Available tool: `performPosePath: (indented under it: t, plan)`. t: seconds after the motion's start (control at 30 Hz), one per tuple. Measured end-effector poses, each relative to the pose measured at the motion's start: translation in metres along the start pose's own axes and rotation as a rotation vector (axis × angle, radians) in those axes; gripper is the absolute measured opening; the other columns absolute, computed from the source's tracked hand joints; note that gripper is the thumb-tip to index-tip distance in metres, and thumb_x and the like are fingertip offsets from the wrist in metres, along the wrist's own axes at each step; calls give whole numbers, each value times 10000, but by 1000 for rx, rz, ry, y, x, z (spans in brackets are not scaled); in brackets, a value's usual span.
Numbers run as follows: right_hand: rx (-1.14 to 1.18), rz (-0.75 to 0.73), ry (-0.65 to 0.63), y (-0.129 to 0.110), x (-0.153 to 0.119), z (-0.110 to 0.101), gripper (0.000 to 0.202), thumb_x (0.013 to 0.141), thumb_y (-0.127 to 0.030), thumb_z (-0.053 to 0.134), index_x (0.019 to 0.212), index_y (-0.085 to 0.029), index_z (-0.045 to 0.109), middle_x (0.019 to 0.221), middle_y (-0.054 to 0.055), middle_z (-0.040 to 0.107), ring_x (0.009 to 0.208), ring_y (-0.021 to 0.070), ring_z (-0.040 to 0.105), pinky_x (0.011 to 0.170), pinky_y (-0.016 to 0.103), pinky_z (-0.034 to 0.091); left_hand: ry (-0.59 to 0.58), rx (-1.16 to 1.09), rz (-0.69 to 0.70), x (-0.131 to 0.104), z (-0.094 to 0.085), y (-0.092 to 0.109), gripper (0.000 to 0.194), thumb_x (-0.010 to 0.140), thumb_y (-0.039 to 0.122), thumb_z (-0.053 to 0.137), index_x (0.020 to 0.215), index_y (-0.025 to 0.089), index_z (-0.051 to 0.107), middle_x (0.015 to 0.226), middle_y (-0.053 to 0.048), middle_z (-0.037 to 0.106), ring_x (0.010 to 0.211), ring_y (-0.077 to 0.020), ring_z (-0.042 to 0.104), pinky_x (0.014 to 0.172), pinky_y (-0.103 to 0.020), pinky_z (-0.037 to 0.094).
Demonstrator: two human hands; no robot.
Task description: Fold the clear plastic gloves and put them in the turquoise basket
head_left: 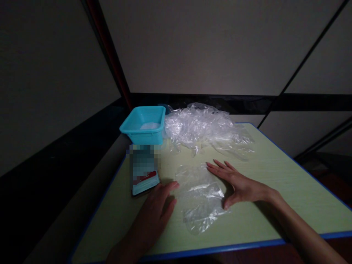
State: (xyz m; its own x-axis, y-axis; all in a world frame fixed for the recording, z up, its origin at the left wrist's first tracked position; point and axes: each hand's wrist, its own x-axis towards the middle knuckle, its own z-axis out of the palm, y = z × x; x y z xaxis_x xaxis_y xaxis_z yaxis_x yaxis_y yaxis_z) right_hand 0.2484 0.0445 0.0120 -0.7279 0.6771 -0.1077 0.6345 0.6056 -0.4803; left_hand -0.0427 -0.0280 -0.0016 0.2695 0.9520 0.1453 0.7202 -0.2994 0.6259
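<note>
A thin, clear plastic piece point(202, 194) lies wrinkled and partly folded on the table in front of me; its exact kind I cannot make out. My right hand point(238, 185) is spread over its right side, fingertips at the far right corner and thumb at the right edge. At the left side, my left hand point(158, 209) has its fingers reaching toward the plastic, thumb and index apart. Its index fingertip is at or very near the left edge. Neither hand grips anything.
A large heap of crumpled clear plastic point(203, 126) sits at the back of the pale green, blue-edged table point(275, 176). Left of it stands a turquoise basin point(145, 136) with something whitish inside. A phone point(145, 185), partly pixelated, lies beyond my left hand. Walls rise behind and left.
</note>
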Motion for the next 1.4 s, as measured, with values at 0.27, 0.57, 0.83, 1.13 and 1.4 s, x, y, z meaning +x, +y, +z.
performPosePath:
  t: [0.27,0.57,0.83,1.13,1.4]
  plan:
    - [1,-111,103,-8,-2,-2,839,793,-576,509,1432,-235,84,1497,77,116,1361,249,87,1087,508,57,82,127,192,-2,-1,-3,315,878,224,407,1173,192,511,1195,-70,580,1118,-219,520,972,-423,415]
    - [-282,-189,115,-33,7,9,834,854,-600,357,1433,-108,13,1487,144,50,1361,249,75,1103,465,57,42,277,341,0,1,0,331,871,179,425,1188,173,519,1257,-78,547,1143,-202,512,978,-372,424]
    - [-247,-185,112,-30,6,21,865,836,-602,398,1436,-133,-12,1479,153,75,1357,264,92,1106,466,56,8,270,271,-1,0,-2,333,884,205,410,1198,188,517,1255,-73,547,1148,-212,503,988,-392,408]
    - [-77,-178,134,-31,3,16,763,867,-523,424,1441,-172,64,1484,133,142,1350,280,146,1095,505,48,5,83,174,-3,1,-3,335,872,215,422,1188,209,534,1247,-62,554,1156,-218,490,1008,-408,368]
    - [895,-163,384,-41,8,15,327,935,-431,296,1059,-212,505,1035,83,599,973,215,566,867,414,431,-124,-594,-74,29,-10,40,264,845,297,442,925,182,666,946,-40,691,908,-201,617,844,-304,459]
